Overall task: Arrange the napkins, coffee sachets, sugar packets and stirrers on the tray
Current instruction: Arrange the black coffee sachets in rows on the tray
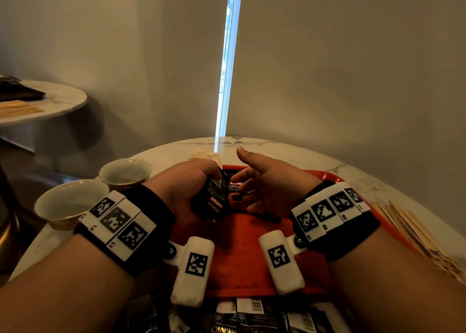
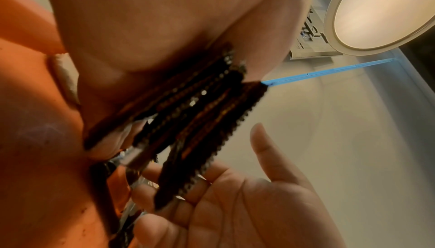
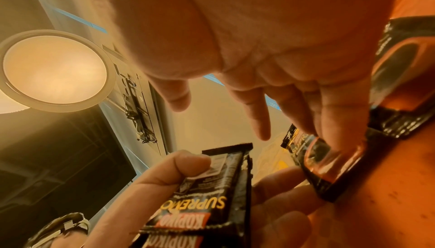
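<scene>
Both hands worked over the orange tray (image 1: 242,244): your left hand (image 1: 186,188) clenched a fanned bundle of coffee sachets (image 1: 214,199) above its middle, thumb pinching the top one, while your right hand (image 1: 267,188) was released, fingers spread, its fingertips resting on a single sachet (image 3: 329,166) that lay on the tray floor. That bundle looked loosely gripped, its serrated ends splayed in the left wrist view, so a slackened thumb could probably have spilled several at once across the tray. More sachets (image 1: 252,315) sat heaped at the tray's near edge, where a dragging wrist might have scattered them. Two cups (image 1: 100,191) stood just left of the tray, close to your left forearm, and an outward swing risked tipping them. Wooden stirrers (image 1: 408,226) lay along the tray's right side on the tabletop (image 1: 340,161). Beyond the tray's far rim sat a pale crumpled thing (image 1: 206,156), perhaps napkins; I could not tell. Open room remained on the tray's near half.
</scene>
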`<state>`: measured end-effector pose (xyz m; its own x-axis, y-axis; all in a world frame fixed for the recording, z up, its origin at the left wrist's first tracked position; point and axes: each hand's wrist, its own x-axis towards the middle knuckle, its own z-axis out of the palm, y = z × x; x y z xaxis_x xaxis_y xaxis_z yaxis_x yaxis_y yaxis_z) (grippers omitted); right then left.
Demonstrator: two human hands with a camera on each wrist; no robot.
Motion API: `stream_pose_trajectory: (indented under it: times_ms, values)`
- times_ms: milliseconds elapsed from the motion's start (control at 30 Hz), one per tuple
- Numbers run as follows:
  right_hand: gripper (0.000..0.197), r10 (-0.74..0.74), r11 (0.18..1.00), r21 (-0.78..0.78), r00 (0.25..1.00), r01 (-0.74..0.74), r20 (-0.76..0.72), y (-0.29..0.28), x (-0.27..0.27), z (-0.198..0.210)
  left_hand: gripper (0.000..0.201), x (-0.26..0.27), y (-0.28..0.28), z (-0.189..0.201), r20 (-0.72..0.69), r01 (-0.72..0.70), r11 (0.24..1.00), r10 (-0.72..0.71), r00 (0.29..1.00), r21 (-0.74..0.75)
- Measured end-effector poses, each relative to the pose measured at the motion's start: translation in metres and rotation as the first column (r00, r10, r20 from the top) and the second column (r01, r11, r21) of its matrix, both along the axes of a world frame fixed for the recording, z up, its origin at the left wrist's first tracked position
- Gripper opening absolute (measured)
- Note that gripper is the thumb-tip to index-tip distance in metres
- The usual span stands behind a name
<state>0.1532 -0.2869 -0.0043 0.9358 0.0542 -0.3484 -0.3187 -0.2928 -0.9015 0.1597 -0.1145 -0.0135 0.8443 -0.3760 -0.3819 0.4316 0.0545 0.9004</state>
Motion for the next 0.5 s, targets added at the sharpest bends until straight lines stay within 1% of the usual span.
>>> stream_pose_trajectory:
  times_ms: [333,500]
  values:
    - [0.073,-0.004,0.999,0.036,1.0,0.005,-0.012,0.0044,-0.0004,-0.0037,0.026,-0.0029,0.0004,0.0012,0.006,0.017,1.0,-0.017,1.0,0.015]
    - [0.077,-0.023,1.0,0.011,1.0,0.023,-0.017,0.002,-0.002,0.0021,0.023,-0.0038,-0.0009,0.0012,0.006,0.011,1.0,-0.011,1.0,0.013]
